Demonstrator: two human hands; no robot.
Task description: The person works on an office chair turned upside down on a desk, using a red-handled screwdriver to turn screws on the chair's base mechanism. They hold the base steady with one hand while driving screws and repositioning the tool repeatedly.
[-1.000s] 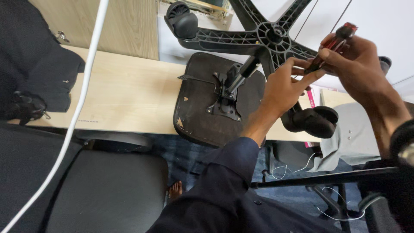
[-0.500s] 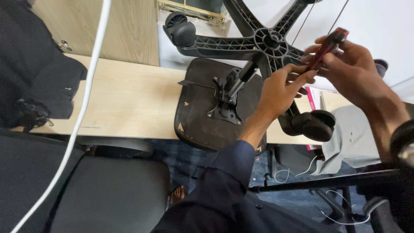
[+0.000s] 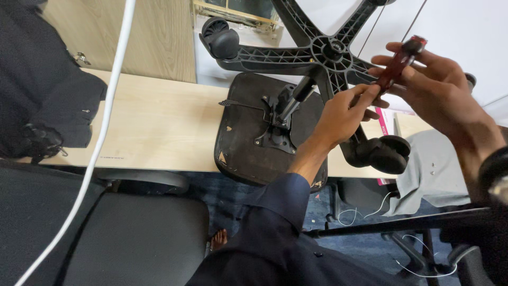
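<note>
- Head view: the right hand (image 3: pixel 444 90), at two o'clock in the frame, has its fingers curled round a slim tool with a dark red translucent handle (image 3: pixel 396 68), which tilts up toward one o'clock.
- The left hand (image 3: pixel 343 114), coming out of a dark blue sleeve (image 3: pixel 275 212), sits just at nine o'clock of the right; its fingertips are pressed together on the lower end of the same tool, so both hands pinch it.
- The tool is held in the air in front of the black plastic five-spoke chair base (image 3: pixel 323 53), at about three o'clock of the base's hub.
- That base belongs to an upturned office chair whose worn black seat underside (image 3: pixel 248 137) rests on a pale wooden desk top (image 3: pixel 159 122), with the metal column rising toward twelve o'clock.
- A black caster wheel (image 3: pixel 219 38) sits at eleven o'clock of the seat; another black caster (image 3: pixel 386 153) lies at five o'clock of the left hand.
- A thick white cable (image 3: pixel 100 148) runs diagonally down the left side, crossing the desk.
- Dark cloth (image 3: pixel 47 100) lies on the desk at nine o'clock.
- A grey padded chair seat (image 3: pixel 137 238) fills the seven o'clock corner.
</note>
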